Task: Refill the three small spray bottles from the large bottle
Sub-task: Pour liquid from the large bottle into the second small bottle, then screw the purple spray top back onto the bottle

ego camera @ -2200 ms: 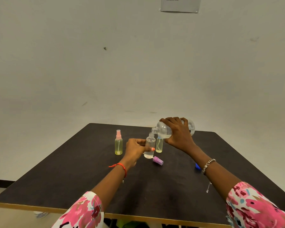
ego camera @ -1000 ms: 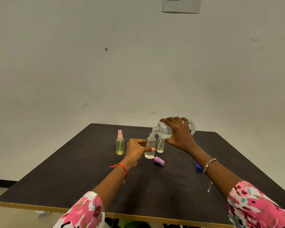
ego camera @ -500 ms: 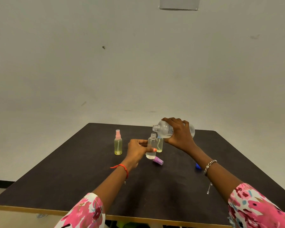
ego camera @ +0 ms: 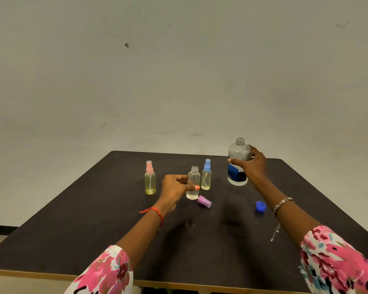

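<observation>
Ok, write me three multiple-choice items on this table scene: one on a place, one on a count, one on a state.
1. Where does the purple cap lie?
A. On the table, beside the open small bottle
B. On the floor
C. On a shelf

2. How many small bottles wear a spray top?
A. One
B. Two
C. Three

3. How is the large bottle?
A. Upright, uncapped, gripped by the right hand
B. Tipped and pouring
C. Lying capped on its side

Answers:
1 A, as the cap lies on its side next to that bottle's base.
2 B, as only the pink-topped bottle and the blue-topped bottle have sprayers.
3 A, as its bare threaded neck points straight up.
</observation>
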`<move>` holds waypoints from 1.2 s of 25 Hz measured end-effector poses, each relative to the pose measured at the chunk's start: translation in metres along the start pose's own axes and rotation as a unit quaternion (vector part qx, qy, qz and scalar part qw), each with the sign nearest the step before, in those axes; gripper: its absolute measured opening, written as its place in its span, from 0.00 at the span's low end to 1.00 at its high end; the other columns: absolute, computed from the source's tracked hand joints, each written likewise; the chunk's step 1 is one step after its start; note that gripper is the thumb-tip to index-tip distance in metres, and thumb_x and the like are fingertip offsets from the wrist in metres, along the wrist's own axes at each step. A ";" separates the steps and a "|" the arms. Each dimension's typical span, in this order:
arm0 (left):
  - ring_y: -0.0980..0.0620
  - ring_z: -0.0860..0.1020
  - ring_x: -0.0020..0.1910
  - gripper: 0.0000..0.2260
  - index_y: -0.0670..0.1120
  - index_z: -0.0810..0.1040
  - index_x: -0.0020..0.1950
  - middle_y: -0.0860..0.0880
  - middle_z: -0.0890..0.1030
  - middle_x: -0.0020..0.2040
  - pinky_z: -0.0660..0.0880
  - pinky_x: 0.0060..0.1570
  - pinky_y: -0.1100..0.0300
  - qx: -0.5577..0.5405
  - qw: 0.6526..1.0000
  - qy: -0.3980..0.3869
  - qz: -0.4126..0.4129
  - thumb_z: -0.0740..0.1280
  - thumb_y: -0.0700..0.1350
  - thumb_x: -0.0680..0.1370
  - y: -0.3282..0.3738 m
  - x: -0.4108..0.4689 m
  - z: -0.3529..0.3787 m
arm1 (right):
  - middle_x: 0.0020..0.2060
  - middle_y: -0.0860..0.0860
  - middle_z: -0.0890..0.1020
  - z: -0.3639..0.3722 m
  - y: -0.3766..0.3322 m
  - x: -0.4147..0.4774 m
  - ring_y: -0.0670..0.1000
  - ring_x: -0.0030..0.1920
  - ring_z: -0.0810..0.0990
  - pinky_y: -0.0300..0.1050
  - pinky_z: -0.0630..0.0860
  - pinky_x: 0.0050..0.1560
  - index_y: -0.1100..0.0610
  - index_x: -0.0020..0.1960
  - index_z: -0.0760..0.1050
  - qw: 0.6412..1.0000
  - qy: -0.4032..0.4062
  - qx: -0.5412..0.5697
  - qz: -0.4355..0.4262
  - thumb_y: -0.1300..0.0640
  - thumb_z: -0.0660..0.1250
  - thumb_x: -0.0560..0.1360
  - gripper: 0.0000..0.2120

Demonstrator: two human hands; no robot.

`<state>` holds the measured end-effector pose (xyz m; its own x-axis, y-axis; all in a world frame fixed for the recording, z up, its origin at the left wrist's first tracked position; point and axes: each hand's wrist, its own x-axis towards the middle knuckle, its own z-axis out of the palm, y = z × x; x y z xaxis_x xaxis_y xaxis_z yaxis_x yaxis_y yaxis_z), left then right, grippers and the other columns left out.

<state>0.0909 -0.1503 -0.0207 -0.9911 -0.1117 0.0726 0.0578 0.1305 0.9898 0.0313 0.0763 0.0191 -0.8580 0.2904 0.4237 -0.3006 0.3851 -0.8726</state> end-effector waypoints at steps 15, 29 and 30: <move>0.53 0.79 0.46 0.20 0.39 0.79 0.54 0.44 0.82 0.52 0.76 0.45 0.63 -0.010 1.000 0.007 -0.013 0.75 0.35 0.63 -0.005 0.009 0.008 | 0.61 0.61 0.73 -0.007 0.045 0.003 0.60 0.61 0.73 0.56 0.73 0.62 0.64 0.63 0.69 0.994 0.036 -0.079 0.072 0.56 0.79 0.61 0.35; 0.52 0.80 0.46 0.21 0.38 0.78 0.55 0.42 0.82 0.51 0.75 0.44 0.63 -0.026 0.999 0.030 0.000 0.76 0.34 0.63 0.000 0.001 0.003 | 0.49 0.60 0.79 0.042 0.017 -0.047 0.53 0.46 0.76 0.44 0.74 0.48 0.65 0.53 0.75 0.917 -0.298 -0.239 -0.113 0.58 0.72 0.69 0.16; 0.52 0.80 0.45 0.21 0.37 0.78 0.55 0.42 0.82 0.51 0.76 0.44 0.62 -0.029 0.999 0.031 0.002 0.75 0.34 0.63 0.000 0.001 0.002 | 0.49 0.59 0.78 0.050 0.019 -0.050 0.53 0.47 0.76 0.45 0.75 0.50 0.64 0.54 0.75 0.905 -0.325 -0.259 -0.096 0.56 0.73 0.69 0.17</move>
<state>0.0896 -0.1481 -0.0209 -0.9816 -0.1724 0.0826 0.0707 0.0739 0.9948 0.0478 0.0254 -0.0307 -0.9247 -0.3375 0.1763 -0.3796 0.7808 -0.4962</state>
